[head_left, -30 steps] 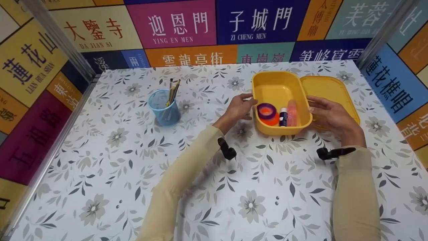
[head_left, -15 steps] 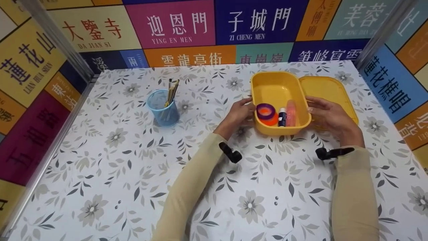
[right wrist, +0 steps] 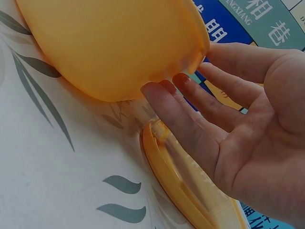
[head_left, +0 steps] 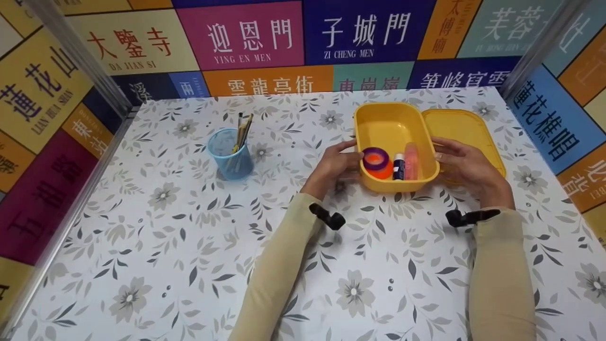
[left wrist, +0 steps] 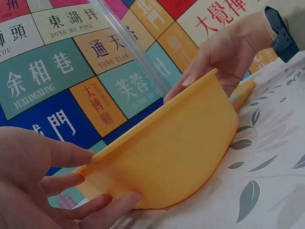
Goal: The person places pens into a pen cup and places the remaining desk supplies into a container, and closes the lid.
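In the head view a yellow plastic box (head_left: 388,130) stands without its lid on the table, between my two hands. Inside, at its near end, are a purple ring (head_left: 376,158) like a tape roll, an orange round thing (head_left: 381,171) partly under it, a dark blue tube with a white cap (head_left: 399,167) and a pink translucent item (head_left: 411,162). My left hand (head_left: 334,166) touches the box's left side with extended fingers. Against the right side rest the extended fingertips of my right hand (head_left: 466,161). Both wrist views show the fingers spread on the outer wall, not curled around it.
The yellow lid (head_left: 466,132) lies flat to the box's right, partly behind my right hand. A light blue mesh cup (head_left: 232,158) with several brushes (head_left: 245,129) stands on the left. Panels with printed characters (head_left: 255,38) wall the back and sides of the flower-patterned table (head_left: 189,265).
My left forearm has swung right, and the left fingers have settled closer against the box's side. The right hand and the box's contents look much the same.
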A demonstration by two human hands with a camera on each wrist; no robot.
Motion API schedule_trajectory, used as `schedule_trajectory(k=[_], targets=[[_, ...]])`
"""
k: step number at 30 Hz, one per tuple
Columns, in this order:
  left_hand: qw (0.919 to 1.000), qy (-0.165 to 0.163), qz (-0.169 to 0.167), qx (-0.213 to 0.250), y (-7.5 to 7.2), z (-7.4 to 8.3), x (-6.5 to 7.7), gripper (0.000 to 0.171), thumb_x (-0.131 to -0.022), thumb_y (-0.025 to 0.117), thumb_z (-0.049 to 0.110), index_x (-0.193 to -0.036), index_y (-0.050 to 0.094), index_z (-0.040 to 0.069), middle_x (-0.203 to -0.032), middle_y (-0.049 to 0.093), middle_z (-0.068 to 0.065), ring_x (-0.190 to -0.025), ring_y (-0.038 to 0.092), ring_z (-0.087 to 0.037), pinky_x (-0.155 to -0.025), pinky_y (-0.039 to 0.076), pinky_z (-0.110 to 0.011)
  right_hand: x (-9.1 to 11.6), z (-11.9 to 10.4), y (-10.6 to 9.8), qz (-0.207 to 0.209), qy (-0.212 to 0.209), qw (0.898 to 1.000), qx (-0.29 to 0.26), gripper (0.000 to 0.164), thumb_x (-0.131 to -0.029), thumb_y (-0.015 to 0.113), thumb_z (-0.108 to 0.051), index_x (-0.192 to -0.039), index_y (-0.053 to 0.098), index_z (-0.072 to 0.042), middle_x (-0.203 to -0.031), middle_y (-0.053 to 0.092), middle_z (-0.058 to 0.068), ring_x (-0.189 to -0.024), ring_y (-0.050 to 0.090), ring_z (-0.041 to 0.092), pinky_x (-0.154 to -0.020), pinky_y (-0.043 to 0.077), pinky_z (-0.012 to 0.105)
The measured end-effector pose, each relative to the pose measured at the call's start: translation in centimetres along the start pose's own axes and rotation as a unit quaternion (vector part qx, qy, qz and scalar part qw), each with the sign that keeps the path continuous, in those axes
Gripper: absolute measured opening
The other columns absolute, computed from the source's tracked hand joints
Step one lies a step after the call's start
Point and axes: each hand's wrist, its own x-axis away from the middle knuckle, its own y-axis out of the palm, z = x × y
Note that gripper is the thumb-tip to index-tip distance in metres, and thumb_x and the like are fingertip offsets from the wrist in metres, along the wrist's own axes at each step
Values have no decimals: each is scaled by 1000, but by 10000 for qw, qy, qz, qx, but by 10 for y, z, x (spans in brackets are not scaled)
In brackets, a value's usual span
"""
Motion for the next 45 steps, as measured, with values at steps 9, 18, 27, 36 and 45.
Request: schedule_trajectory(k=[9, 18, 27, 36, 45], targets=[[9998, 25, 74, 191, -2, -4, -3, 52, -91, 72, 15, -141, 58, 19, -114, 74, -21, -79, 73, -24, -89, 59, -51, -1, 0, -1, -31, 87, 10000, -6, 62, -97, 63, -38, -154, 37, -37, -165, 32, 3, -135, 53, 20, -102, 53, 31], [9982, 175, -43, 565, -3, -5, -5, 51, -91, 72, 11, -140, 58, 13, -117, 72, -24, -79, 73, -24, -96, 55, -52, 1, -1, -2, -102, 88, 9998, -150, 62, -97, 64, -37, -153, 38, -38, -165, 32, 1, -138, 51, 23, -106, 50, 36], [9971, 149, -68, 737, -2, -5, -5, 52, -92, 70, 9, -142, 56, 9, -121, 71, -20, -97, 74, -31, -99, 53, -51, 2, 1, -4, -83, -137, 9997, -196, 65, -96, 66, -35, -154, 38, -29, -162, 36, 7, -112, 66, 6, -89, 59, 25], [9977, -101, -17, 671, -4, -3, -4, 51, -92, 71, 12, -141, 57, 14, -121, 72, -17, -104, 74, -30, -96, 56, -45, 11, -8, -9, 371, -63, 9993, 49, 63, -98, 60, -43, -155, 38, -26, -158, 40, 9, -110, 66, 6, -90, 60, 31], [9971, -106, 32, 758, -3, -4, -6, 48, -93, 71, 11, -139, 58, 14, -120, 72, -19, -107, 72, -34, -96, 57, -46, 20, -12, -23, 745, -66, 9965, 373, 57, -102, 54, -40, -154, 39, -23, -148, 50, 0, -125, 60, 14, -89, 60, 26]])
